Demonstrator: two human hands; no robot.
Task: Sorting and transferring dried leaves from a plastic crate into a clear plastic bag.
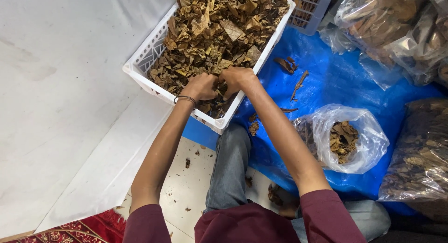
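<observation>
Both hands together, left hand [200, 86] and right hand [237, 78] clenched on dried leaves [219, 24] in white crate [140, 68]; open plastic bag [347, 138] at 4 o'clock.

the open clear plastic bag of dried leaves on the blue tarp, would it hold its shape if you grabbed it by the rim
Probably not. The clear plastic bag looks thin and crinkled, so it would likely go floppy and sag. The dried leaves inside fill only part of it and look curled and brittle, so it is probably light, and squeezing might crumble them. On the blue tarp it would likely slide easily.
</observation>
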